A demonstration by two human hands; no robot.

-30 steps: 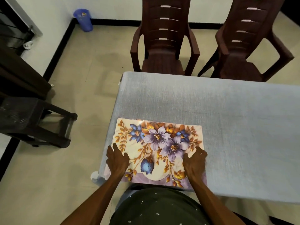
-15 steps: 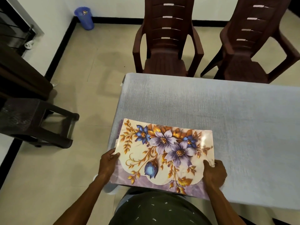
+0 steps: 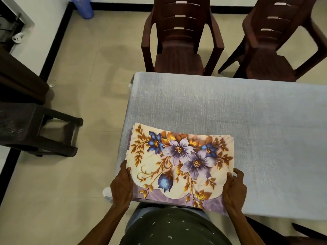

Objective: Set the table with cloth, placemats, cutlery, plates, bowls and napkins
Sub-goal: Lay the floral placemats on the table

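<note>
— Item one, bottom centre of the frame?
— Dark green speckled shirt (image 3: 175, 228), filling the lower edge, forearms reaching up from it.

— Hands?
— Left hand (image 3: 122, 187), lower left of centre: gripping the left edge of the placemats (image 3: 180, 165), fingers curling under, thumb lying on top. Right hand (image 3: 234, 190), lower right of centre: gripping the right edge likewise, thumb (image 3: 229, 179) pressing on the upper face.

— Placemats, more than one?
— Looking like a stack: floral top sheet, cream ground, purple and blue flowers, gold leaves; a purple margin of another sheet showing beneath at the left and near edges. Count not readable. Sitting at the near left corner of the table, near edge overhanging toward the body, top sheet bowing slightly upward. Touching the cloth or hovering above it: cannot tell.

— Next, mid-frame?
— Grey textured cloth (image 3: 238, 121), covering the tabletop, draping over the left side, running off the right edge of the frame.

— Left of that?
— Dark stool (image 3: 35, 131) standing on the beige floor (image 3: 88, 76), middle left; dark furniture (image 3: 19, 75) above it.

— Upper part?
— Two brown plastic chairs: near chair (image 3: 180, 41) at top centre, second chair (image 3: 276, 45) at top right, both facing the table's far edge. Blue bin (image 3: 82, 7) standing in the upper left by the wall.
</note>
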